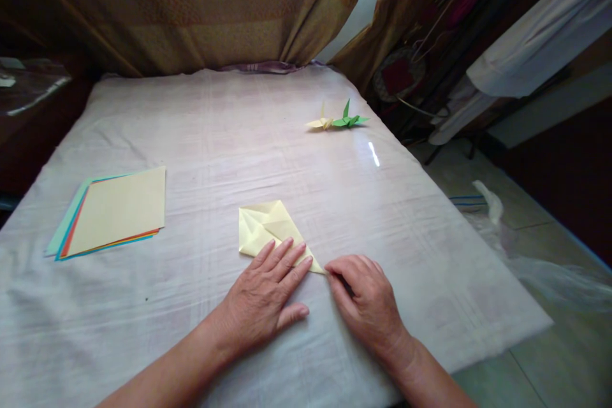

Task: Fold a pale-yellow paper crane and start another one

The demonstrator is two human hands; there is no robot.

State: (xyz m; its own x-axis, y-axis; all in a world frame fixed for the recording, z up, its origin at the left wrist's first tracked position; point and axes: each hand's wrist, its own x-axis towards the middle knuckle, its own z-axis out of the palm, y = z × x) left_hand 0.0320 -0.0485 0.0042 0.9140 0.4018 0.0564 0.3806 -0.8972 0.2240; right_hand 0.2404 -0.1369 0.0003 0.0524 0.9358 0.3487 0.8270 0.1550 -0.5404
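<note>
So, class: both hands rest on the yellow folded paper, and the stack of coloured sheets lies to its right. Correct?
Not quite. The head view shows the stack to the left of the folded paper. The left hand and right hand do touch it.

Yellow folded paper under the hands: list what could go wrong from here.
1. The left hand pins only the near part of the yellow folded paper; its far flaps lie free and could shift, spoiling the crease.
2. The right hand pinches the narrow tip, which might tear or crumple.
3. The cloth is wrinkled, so the crease may come out uneven.
</note>
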